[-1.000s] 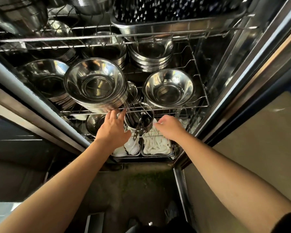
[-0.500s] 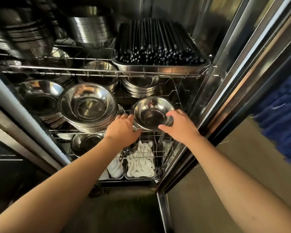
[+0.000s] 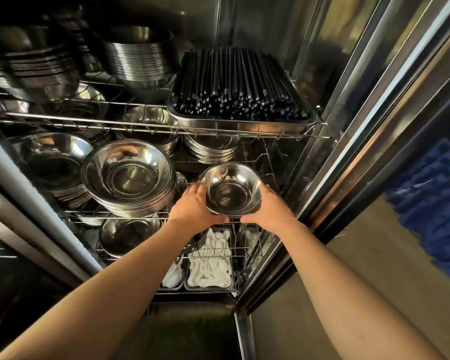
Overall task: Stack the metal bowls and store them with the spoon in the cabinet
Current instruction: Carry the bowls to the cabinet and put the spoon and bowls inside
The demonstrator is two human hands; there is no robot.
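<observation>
A small stack of shiny metal bowls (image 3: 231,192) sits at the right front of the cabinet's middle wire shelf (image 3: 88,213). My left hand (image 3: 194,207) clasps its left side and my right hand (image 3: 266,207) clasps its right side, fingers curled under the rim. To the left stands a taller stack of wide metal bowls (image 3: 130,178). White spoons (image 3: 211,261) lie in steel trays on the shelf below. No metal spoon shows inside the held bowl.
A steel tray of black chopsticks (image 3: 240,89) rests on the upper wire shelf, with more bowl and plate stacks (image 3: 138,58) behind. The cabinet's steel door frame (image 3: 348,157) runs down the right. A blue crate (image 3: 437,203) is at far right.
Both hands rose from the lower shelf edge to the small bowl stack and closed around its sides. The view tilted upward, showing the chopstick tray.
</observation>
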